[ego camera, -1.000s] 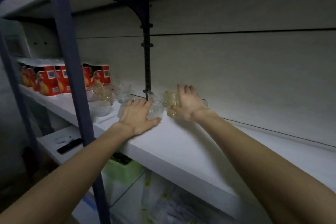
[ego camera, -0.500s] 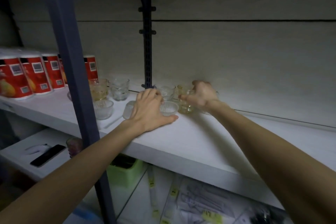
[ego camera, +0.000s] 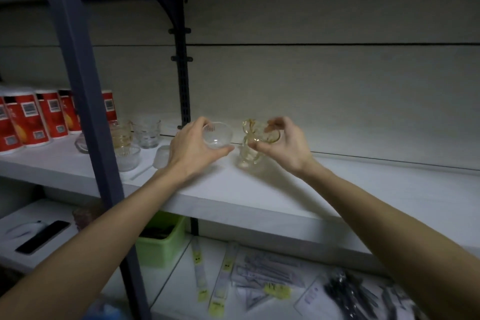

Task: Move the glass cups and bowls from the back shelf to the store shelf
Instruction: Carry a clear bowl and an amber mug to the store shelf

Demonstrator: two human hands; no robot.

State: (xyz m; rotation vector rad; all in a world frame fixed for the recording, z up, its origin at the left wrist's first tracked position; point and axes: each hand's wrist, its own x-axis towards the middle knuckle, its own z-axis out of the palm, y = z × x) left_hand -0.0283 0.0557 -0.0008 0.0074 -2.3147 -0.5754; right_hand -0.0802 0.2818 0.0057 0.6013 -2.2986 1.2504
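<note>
Hands meet near the centre of the frame, above a white shelf (ego camera: 259, 189). Left hand (ego camera: 192, 148) grips a small clear glass bowl (ego camera: 217, 135), fingers curled behind it and thumb under its lower edge; the bowl is tilted so its mouth faces the camera, and it is lifted off the shelf. Right hand (ego camera: 283, 145), just to the right, pinches amber glass cups (ego camera: 253, 143) between thumb and curled fingers; how many cups it holds I cannot tell, since the glass blurs together, and whether the lowest one touches the shelf is unclear.

Left of centre on the same shelf stand more pieces: a ribbed clear bowl (ego camera: 127, 157), an amber cup (ego camera: 121, 134), a clear tumbler (ego camera: 148, 132) and an upturned frosted bowl (ego camera: 161, 156) just beside the left wrist. Red canisters (ego camera: 31, 119) line the far left. A dark blue upright post (ego camera: 85, 101) crosses the left foreground. At lower left, a lower shelf holds a black phone (ego camera: 42, 236); a green bin (ego camera: 161, 239) sits below centre.
</note>
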